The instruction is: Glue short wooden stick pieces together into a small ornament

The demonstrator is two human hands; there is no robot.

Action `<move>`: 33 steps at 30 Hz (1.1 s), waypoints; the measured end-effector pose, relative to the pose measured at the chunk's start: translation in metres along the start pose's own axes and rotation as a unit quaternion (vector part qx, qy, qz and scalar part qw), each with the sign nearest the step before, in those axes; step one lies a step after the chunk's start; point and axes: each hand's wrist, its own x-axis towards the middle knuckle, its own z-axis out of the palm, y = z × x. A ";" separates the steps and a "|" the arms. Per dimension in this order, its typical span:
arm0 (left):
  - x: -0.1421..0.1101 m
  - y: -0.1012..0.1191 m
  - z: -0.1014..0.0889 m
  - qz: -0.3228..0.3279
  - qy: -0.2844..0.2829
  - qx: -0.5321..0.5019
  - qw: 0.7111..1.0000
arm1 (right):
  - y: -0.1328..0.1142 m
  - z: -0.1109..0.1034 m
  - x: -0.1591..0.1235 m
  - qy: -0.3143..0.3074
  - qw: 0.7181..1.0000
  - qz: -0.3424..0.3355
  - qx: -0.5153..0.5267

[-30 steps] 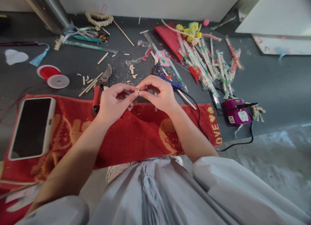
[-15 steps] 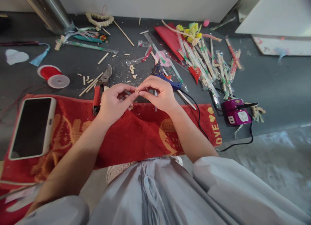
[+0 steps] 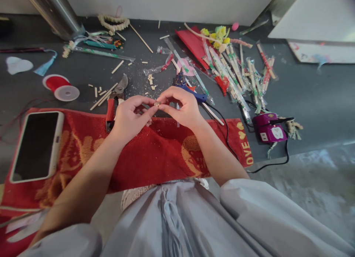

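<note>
My left hand (image 3: 129,117) and my right hand (image 3: 183,107) meet above the far edge of a red towel (image 3: 155,155). Both pinch one tiny pale wooden piece (image 3: 156,103) between thumbs and fingertips. Just left of my left hand lie red-handled pruning shears (image 3: 114,98) on the dark floor. A blue glue gun (image 3: 190,90) lies right behind my right hand, its black cord (image 3: 227,129) trailing to the right.
A phone (image 3: 36,144) rests on the towel's left end. A red ribbon spool (image 3: 61,87) and cut stick bits (image 3: 103,94) lie at left. Wrapped chopsticks (image 3: 235,74) are heaped at right, next to a purple socket (image 3: 268,128).
The fingers shifted very slightly on the small piece. Hands and arms stay in the same place.
</note>
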 end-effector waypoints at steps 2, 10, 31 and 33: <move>0.000 0.000 0.000 0.002 -0.001 0.005 1.000 | 0.000 -0.001 0.001 -0.004 1.000 -0.013 -0.020; -0.002 0.005 -0.003 0.016 -0.027 0.069 0.997 | 0.001 -0.002 0.001 -0.002 0.998 -0.052 -0.045; 0.000 0.015 0.002 -0.129 -0.006 -0.131 0.983 | -0.001 -0.001 0.001 0.019 0.999 -0.022 -0.025; 0.000 0.017 0.003 -0.161 -0.020 -0.164 0.973 | -0.002 0.001 0.001 0.016 0.999 -0.033 -0.039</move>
